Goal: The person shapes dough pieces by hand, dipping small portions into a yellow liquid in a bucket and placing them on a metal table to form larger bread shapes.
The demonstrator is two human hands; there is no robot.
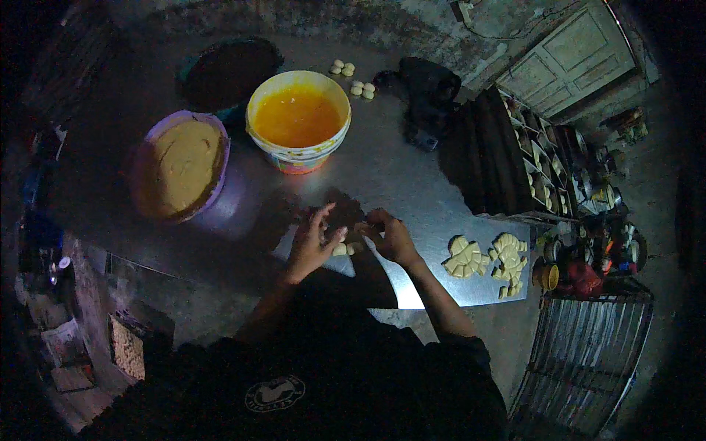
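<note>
My left hand (312,246) is over the metal table near its front edge, thumb and forefinger spread apart and nothing visible between them. Beside its thumb lie a few small pale dough pieces (343,250) on the tabletop. To the right, my right hand (391,239) has its fingers curled and thumb pressed toward the forefinger; whatever the pinch holds is too dark and small to make out. Farther right rest two groups of cut dough pieces, a fan-shaped one (465,257) and a looser one (507,259).
Beyond my hands stand a white bucket (334,141) of orange-yellow liquid and a purple basin (220,173) of beige paste. A dark basin (272,55) is behind them. Small dough balls (342,68) sit at the back. Stacked trays (507,158) line the right end, near a dark bundle (430,99).
</note>
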